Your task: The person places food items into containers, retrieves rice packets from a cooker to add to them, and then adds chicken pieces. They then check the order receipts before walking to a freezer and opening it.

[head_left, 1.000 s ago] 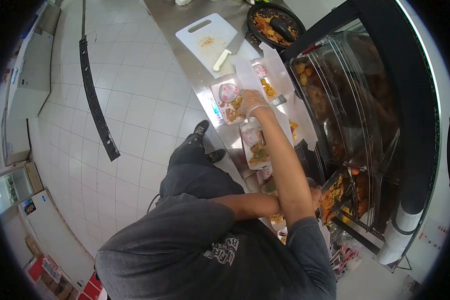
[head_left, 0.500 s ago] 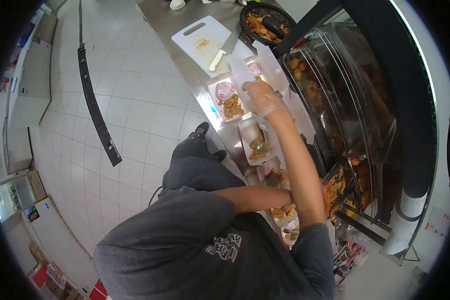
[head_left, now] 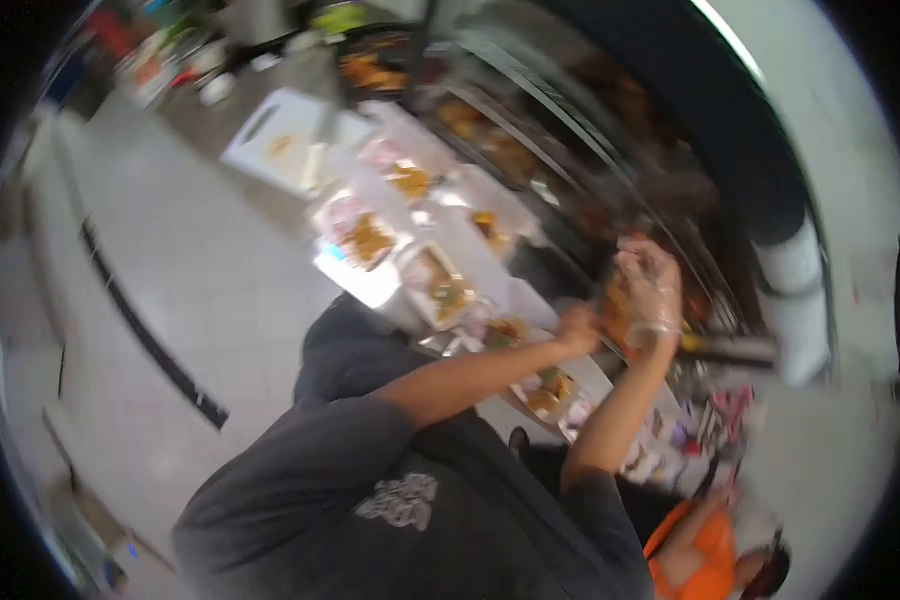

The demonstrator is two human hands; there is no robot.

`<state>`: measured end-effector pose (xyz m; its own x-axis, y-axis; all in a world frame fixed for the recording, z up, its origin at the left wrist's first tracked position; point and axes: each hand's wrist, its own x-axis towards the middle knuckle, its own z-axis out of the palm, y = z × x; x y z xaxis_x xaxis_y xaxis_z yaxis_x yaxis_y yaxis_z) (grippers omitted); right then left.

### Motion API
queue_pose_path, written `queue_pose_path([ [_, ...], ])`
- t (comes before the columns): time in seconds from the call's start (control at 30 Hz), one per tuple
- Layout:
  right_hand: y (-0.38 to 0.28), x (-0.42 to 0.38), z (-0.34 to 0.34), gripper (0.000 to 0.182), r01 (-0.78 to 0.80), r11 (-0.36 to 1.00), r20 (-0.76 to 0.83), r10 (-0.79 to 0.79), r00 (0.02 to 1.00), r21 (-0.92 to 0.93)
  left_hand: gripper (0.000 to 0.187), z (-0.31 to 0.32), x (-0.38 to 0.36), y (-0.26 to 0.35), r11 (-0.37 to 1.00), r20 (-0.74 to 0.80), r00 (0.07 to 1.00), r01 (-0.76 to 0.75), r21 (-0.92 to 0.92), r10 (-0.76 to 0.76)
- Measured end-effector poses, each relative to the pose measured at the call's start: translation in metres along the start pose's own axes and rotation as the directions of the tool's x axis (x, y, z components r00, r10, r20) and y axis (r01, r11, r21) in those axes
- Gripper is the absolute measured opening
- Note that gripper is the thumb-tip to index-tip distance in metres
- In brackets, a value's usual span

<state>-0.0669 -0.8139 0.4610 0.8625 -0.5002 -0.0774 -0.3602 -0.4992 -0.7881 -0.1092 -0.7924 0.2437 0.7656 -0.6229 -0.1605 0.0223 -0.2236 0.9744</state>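
Note:
My right hand (head_left: 652,285), in a clear glove, is over a tray of orange-yellow food (head_left: 616,308) beside the glass case. Its fingers look bent together, and what they hold is hidden. Lower and to the left, my left hand (head_left: 580,328) is near the counter edge by the boxes, its fingers smeared by motion. Open white boxes with food line the counter: one (head_left: 360,235) holds a round wrapped item and brown pieces, another (head_left: 437,285) is just below it, and a third (head_left: 400,170) is further up.
A white cutting board (head_left: 288,140) lies at the counter's far end, near a dark bowl of food (head_left: 375,70). The glass display case (head_left: 570,120) runs along the right. Another person in orange (head_left: 705,550) is at the lower right, near colourful packets (head_left: 715,415).
My right hand has left the boxes and moved down and right to the food tray. My left hand, hidden before, now shows. The view has turned and blurred, bringing the person in orange into sight.

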Motion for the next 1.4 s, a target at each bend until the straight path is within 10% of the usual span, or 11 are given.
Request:
queue_pose_path([
  [0.27, 0.177, 0.015, -0.075, 0.011, -0.233, 0.785, -0.265, 0.090, 0.960, -0.574, 0.017, -0.024, -0.008, 0.022, 0.762, 0.165, 0.950, 0.311, -0.568, -0.265],
  [0.37, 0.200, 0.033, -0.064, 0.018, -0.236, 0.899, -0.099, 0.214, 0.972, -0.369, 0.021, -0.012, 0.000, 0.005, 0.785, 0.165, 0.954, 0.300, -0.541, -0.251],
  [0.43, 0.214, 0.050, -0.059, 0.021, -0.383, 0.696, -0.324, 0.223, 0.919, -0.607, 0.021, -0.017, -0.002, 0.009, 0.831, 0.170, 0.960, 0.277, -0.483, -0.221],
  [0.57, 0.247, 0.071, -0.058, 0.026, -0.226, 0.533, -0.097, 0.260, 0.961, -0.815, 0.024, -0.001, 0.007, -0.015, 0.857, 0.168, 0.970, 0.233, -0.460, -0.174],
  [0.63, 0.336, 0.095, -0.065, 0.027, -0.273, 0.655, -0.138, 0.250, 0.958, -0.705, 0.027, -0.017, -0.010, 0.000, 0.972, -0.086, 0.969, -0.226, 0.057, 0.231],
  [0.67, 0.216, 0.066, -0.053, 0.030, -0.316, 0.569, -0.204, 0.253, 0.946, -0.759, 0.038, -0.017, 0.000, 0.004, 0.998, 0.116, 0.991, 0.067, -0.014, -0.065],
  [0.77, 0.235, 0.088, -0.049, 0.030, -0.224, 0.545, -0.077, 0.280, 0.957, -0.808, 0.021, -0.038, -0.010, 0.031, 0.893, 0.233, 0.946, 0.298, -0.337, -0.227],
  [0.87, 0.251, 0.113, -0.040, 0.030, -0.308, 0.348, -0.089, 0.524, 0.847, -0.886, 0.021, -0.036, -0.009, 0.032, 0.920, 0.153, 0.954, 0.291, -0.261, -0.259],
  [1.1, 0.110, 0.046, -0.010, 0.028, -0.405, 0.515, -0.276, 0.311, 0.909, -0.755, 0.023, -0.034, -0.011, 0.037, 0.961, 0.074, 0.970, 0.239, -0.141, -0.231],
  [1.23, -0.007, 0.006, 0.064, 0.027, 0.181, 0.934, 0.073, -0.166, 0.983, -0.308, 0.020, -0.020, -0.012, 0.021, 0.962, -0.088, 0.996, 0.010, 0.273, 0.014],
  [1.4, -0.079, 0.020, 0.178, 0.032, 0.541, 0.814, 0.507, -0.382, 0.773, -0.212, 0.025, -0.037, -0.015, 0.016, 0.996, 0.142, 0.988, 0.074, -0.047, -0.067],
])
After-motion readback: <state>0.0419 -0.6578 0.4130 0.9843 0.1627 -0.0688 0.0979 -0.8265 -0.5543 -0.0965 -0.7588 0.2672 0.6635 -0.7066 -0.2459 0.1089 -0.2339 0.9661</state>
